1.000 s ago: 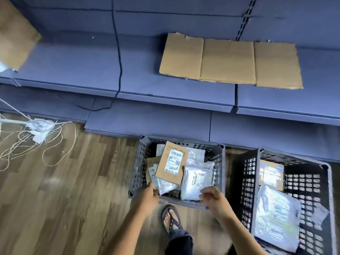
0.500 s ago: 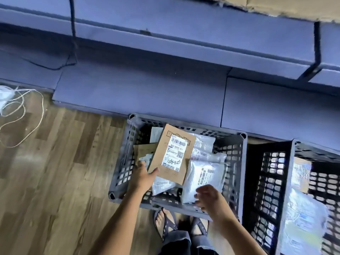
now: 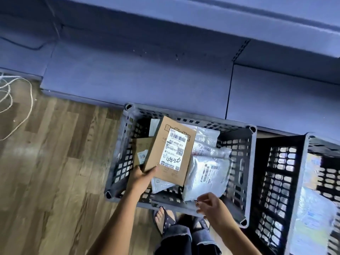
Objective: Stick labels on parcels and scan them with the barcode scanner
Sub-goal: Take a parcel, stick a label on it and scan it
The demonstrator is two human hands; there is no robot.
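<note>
A grey plastic crate (image 3: pixel 119 159) on the floor holds several parcels. On top lies a brown cardboard parcel (image 3: pixel 165 173) with a white barcode label (image 3: pixel 174 149) bearing handwritten digits. My left hand (image 3: pixel 141 178) grips that parcel's lower left corner, thumb on top. Beside it lies a silver-white plastic mailer (image 3: pixel 206 176) with a small label. My right hand (image 3: pixel 211 205) hovers at the mailer's near corner, fingers loosely curled, holding nothing that I can see. A smaller brown parcel (image 3: pixel 140 148) lies under the left side. No scanner is in view.
A second dark crate (image 3: pixel 272 181) with plastic-wrapped parcels stands to the right. Blue shelving (image 3: pixel 147 80) runs behind both crates. White cord (image 3: pixel 16 94) coils on the wooden floor at the left. My sandalled feet (image 3: pixel 163 219) stand just before the grey crate.
The view has dropped and closed in on the grey crate. My left hand has slid into the crate and taken the brown parcel's corner. My right hand has stayed near the mailer's corner.
</note>
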